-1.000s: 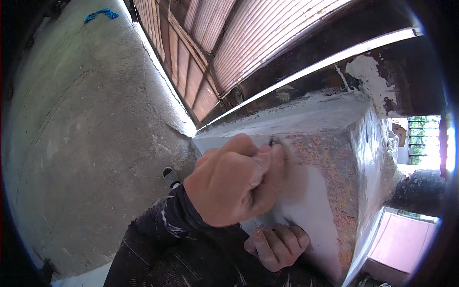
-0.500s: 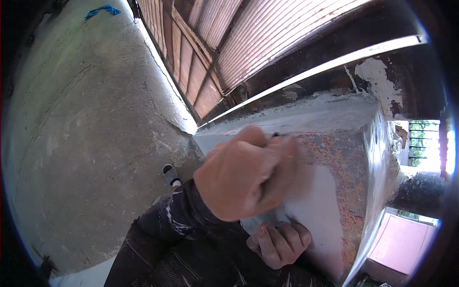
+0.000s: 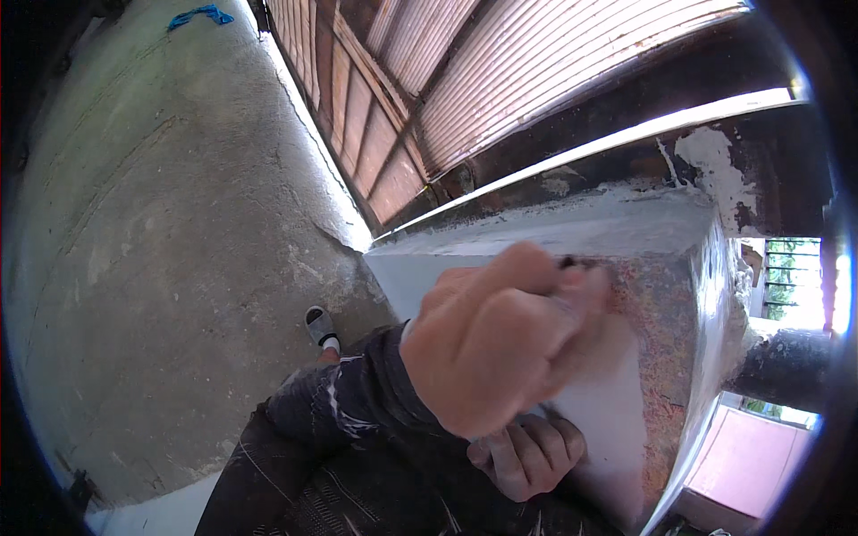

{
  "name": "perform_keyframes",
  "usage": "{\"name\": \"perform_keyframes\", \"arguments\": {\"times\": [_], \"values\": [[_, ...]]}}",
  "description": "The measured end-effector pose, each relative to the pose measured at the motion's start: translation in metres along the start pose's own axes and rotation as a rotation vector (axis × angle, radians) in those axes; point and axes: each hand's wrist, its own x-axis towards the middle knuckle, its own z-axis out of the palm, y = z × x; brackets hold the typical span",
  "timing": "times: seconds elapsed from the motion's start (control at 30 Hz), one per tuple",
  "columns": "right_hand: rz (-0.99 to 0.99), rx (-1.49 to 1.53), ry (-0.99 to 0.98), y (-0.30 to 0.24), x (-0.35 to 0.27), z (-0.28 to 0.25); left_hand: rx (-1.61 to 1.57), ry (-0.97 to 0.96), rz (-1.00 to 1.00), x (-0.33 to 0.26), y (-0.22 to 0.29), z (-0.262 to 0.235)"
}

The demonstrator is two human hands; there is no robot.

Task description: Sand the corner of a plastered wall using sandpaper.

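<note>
The one plastered block [image 3: 666,335] stands right of centre before you, its face carrying one rough reddish patch [image 3: 663,406] beside one smooth white area [image 3: 612,389]. Of your two hands, your left hand [image 3: 500,344] is curled over that face, fingertips blurred near its upper edge; you cannot tell what it grasps. Your right hand [image 3: 534,454] is curled below, against the white area's lower part; its grip is hidden too. Leftward, one grey sandal [image 3: 319,327] rests on the concrete floor [image 3: 179,268]; one blue cloth [image 3: 201,16] lies far off.
</note>
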Motion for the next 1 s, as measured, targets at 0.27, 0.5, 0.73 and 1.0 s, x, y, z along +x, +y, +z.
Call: {"name": "perform_keyframes", "arguments": {"times": [0.27, 0.5, 0.73, 1.0], "values": [[0.051, 0.018, -0.037, -0.007, 0.004, 0.001, 0.068, 0.067, 0.024, -0.023, -0.029, -0.003], [0.070, 0.006, 0.018, -0.007, -0.001, 0.002, 0.041, -0.009, 0.193, -0.022, -0.032, -0.011], [0.062, 0.032, -0.001, -0.007, -0.001, -0.001, 0.014, 0.037, 0.088, -0.016, -0.021, -0.016], [0.040, 0.054, -0.047, -0.005, -0.005, -0.003, 0.166, 0.010, 0.138, -0.026, -0.028, -0.019]]}}
